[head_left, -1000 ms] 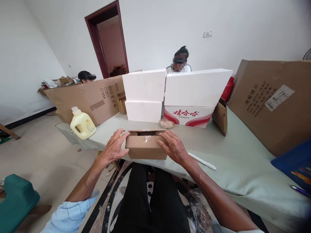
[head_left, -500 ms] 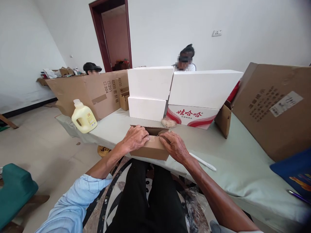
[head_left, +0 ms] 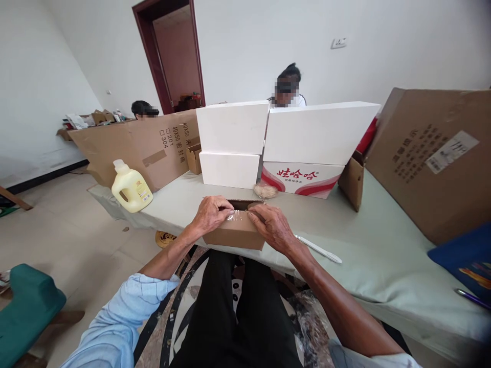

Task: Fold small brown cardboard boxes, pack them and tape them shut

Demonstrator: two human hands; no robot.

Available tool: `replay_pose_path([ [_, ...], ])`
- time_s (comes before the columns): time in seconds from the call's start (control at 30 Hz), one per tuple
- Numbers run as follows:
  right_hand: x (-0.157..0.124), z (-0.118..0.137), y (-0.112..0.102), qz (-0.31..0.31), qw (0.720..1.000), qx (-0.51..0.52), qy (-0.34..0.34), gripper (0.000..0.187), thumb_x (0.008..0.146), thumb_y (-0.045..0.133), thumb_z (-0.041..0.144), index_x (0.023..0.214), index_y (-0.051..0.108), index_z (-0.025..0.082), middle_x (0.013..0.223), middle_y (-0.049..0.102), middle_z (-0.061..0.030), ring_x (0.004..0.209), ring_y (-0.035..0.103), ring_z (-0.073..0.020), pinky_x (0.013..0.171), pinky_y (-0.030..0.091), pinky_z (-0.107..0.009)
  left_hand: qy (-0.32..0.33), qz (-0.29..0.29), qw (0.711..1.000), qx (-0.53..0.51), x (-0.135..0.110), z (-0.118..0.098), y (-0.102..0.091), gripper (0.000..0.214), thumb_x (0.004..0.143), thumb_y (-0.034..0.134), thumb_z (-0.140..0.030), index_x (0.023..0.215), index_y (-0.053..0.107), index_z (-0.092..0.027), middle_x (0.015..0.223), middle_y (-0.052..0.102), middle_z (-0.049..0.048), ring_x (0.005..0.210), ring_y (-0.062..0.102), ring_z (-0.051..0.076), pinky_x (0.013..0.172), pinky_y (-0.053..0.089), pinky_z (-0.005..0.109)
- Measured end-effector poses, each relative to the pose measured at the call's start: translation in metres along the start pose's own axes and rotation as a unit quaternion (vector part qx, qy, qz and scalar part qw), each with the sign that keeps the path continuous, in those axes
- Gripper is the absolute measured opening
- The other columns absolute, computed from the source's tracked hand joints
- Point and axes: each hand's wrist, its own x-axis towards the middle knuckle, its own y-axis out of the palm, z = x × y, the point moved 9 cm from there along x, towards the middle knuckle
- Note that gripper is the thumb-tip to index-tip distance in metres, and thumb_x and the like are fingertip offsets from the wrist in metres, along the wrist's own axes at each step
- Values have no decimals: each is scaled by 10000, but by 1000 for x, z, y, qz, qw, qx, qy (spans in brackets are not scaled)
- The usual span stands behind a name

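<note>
A small brown cardboard box (head_left: 235,236) sits at the near edge of the pale green table (head_left: 368,255), right in front of me. My left hand (head_left: 210,213) lies on the box's top left, fingers curled over the flap. On the top right rests my right hand (head_left: 271,226), its fingers pressed down beside a shiny strip of clear tape (head_left: 235,216). Both hands grip the box top. The far flap stands slightly raised behind my fingers.
A white flat tool (head_left: 318,249) lies right of the box. White boxes (head_left: 231,143) and a red-printed carton (head_left: 301,179) stand behind, with a large brown carton (head_left: 433,153) at right and a yellow jug (head_left: 131,187) at left. Two people sit beyond the boxes.
My hands moved from the box's sides onto its top and drew together over the taped flap. The box turned slightly under them.
</note>
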Motion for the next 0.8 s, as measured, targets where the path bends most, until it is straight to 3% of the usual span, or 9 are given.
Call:
replay_pose_path([
  [0.2,-1,-1,4,6,1000,2,4,218,1091,520,296,1063,726,230,1117,810,-73,1045,717,-246,887,449,-353,79,-32,994,65,-10,-14,5,216,955,646,-159,827,804,-232,917,793,46,875,729,216,864,563,379],
  [0.4,-2,2,3,2,1000,14,2,215,1089,526,294,1050,726,225,1111,808,-72,1023,712,-243,886,446,-355,120,-22,981,148,-20,-27,11,226,1018,555,-167,835,672,-228,940,701,85,948,637,270,920,537,448],
  [0.67,0,4,4,9,1000,21,-2,235,1101,499,312,1047,710,222,1065,791,-71,989,688,-246,875,443,-359,124,-23,991,44,-33,-42,4,204,996,534,-133,825,573,-237,939,670,65,930,607,244,903,515,408],
  [0.8,1,6,6,20,999,33,3,251,1093,481,325,1037,703,224,1051,782,-76,976,677,-244,865,445,-353,75,-23,995,-63,-38,-37,-6,156,985,560,-189,835,589,-222,916,686,51,891,628,213,852,519,357],
])
